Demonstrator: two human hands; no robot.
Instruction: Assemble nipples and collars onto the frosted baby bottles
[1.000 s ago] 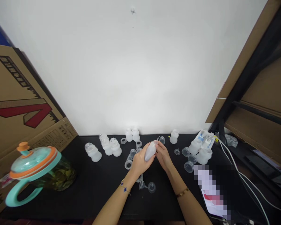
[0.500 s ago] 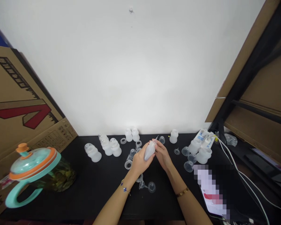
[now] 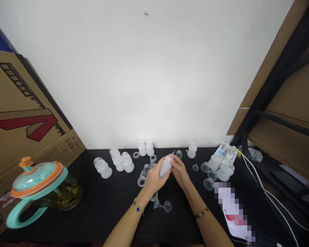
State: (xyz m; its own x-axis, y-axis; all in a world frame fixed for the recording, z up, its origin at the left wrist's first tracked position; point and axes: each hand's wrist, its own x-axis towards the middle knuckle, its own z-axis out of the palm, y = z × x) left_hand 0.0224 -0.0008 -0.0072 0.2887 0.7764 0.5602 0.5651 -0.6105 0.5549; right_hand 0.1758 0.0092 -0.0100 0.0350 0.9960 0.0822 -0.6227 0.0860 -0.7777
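My left hand is wrapped round a white translucent baby bottle, tilted with its neck up and to the right. At that neck, the fingers of my right hand are closed on the rim, where a thin clear tip sticks out. Exactly what the right fingers pinch is partly hidden. Below the hands lie a clear silicone teat and a clear round cap. Rings and more clear parts lie beside my left hand.
Capped bottles stand at the left, open bottles along the wall and more bottles at the right. Clear domes lie near a phone. A teal-lidded jug, a power strip and white cables flank the black table.
Both hands stay at the bottle, with the right fingers shifting slightly at its neck. The whole view has drifted a little; the things on the table have not moved.
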